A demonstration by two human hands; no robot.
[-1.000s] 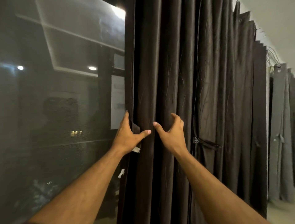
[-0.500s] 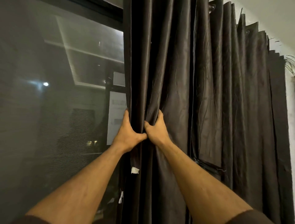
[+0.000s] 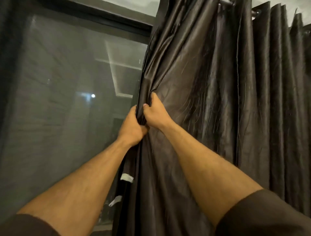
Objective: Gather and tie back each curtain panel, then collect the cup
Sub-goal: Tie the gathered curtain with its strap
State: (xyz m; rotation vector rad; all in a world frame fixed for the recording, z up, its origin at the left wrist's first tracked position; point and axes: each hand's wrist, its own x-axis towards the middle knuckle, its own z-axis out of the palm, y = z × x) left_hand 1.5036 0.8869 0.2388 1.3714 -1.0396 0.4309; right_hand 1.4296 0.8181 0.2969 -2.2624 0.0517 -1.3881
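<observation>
Head view, tilted upward toward the top of the window; I have both arms extended, dark sleeves at the lower corners. My left hand (image 3: 133, 128) is in a closed grip on the leading edge of the dark curtain panel (image 3: 193, 84), fingers wrapped round bunched folds; my right hand (image 3: 155, 112) is just at 1 o'clock of it, touching it, fingers likewise curled into the same gathered fabric, one fingernail visible. The bunch sits near frame centre; from it the cloth fans out toward 12 to 2 o'clock, up to the curtain rod (image 3: 227, 2), and hangs in loose folds toward 6 o'clock between my forearms. Further pleats hang undisturbed at 3 o'clock. A white tag (image 3: 127, 177) shows on the curtain's edge at 7 o'clock of the hands; a second pale tag (image 3: 115, 200) lower, blurred. Window glass (image 3: 67, 101) fills the 9 o'clock half, showing dim reflections of ceiling lights; dark frame (image 3: 101, 15) across the top. Cup not in view.
</observation>
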